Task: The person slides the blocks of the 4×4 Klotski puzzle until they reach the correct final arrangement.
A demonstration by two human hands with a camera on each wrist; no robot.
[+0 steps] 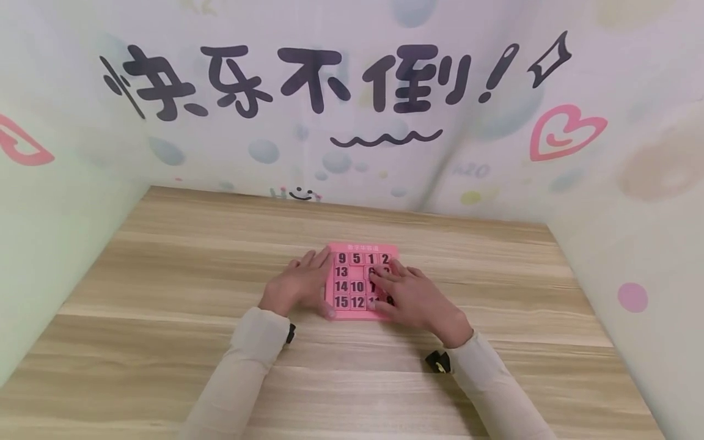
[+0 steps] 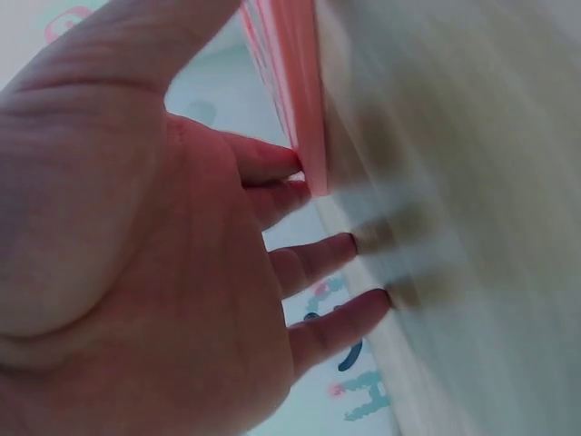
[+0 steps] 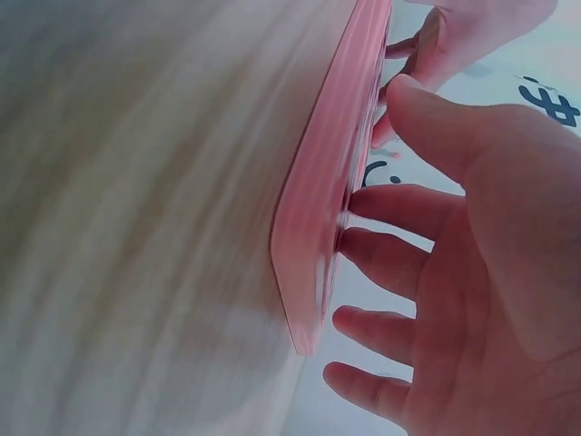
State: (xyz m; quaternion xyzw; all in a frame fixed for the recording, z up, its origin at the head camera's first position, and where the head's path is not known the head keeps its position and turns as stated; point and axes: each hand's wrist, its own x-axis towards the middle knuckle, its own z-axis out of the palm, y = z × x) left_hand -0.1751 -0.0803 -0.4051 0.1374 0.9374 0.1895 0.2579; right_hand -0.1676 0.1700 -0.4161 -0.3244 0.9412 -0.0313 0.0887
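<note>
A pink sliding number puzzle [image 1: 356,315] lies flat on the wooden table in the head view. Its top row reads 9, 5, 1, 2, and a gap shows right of the 13 tile [image 1: 341,272]. Along the puzzle's left side my left hand [image 1: 297,284] rests with fingers extended, thumb by the lower left corner. In the left wrist view its index fingertip meets the pink edge [image 2: 309,100]. My right hand [image 1: 415,299] reaches over the right side, fingertips at the tiles near the 6. It hides several right-hand tiles.
The wooden table [image 1: 165,293] runs back to a printed cloth wall [image 1: 308,159] with large dark characters. Cloth also stands at the left and right sides. Dark objects [image 1: 438,362] sit at both wrists, beside the light sleeves.
</note>
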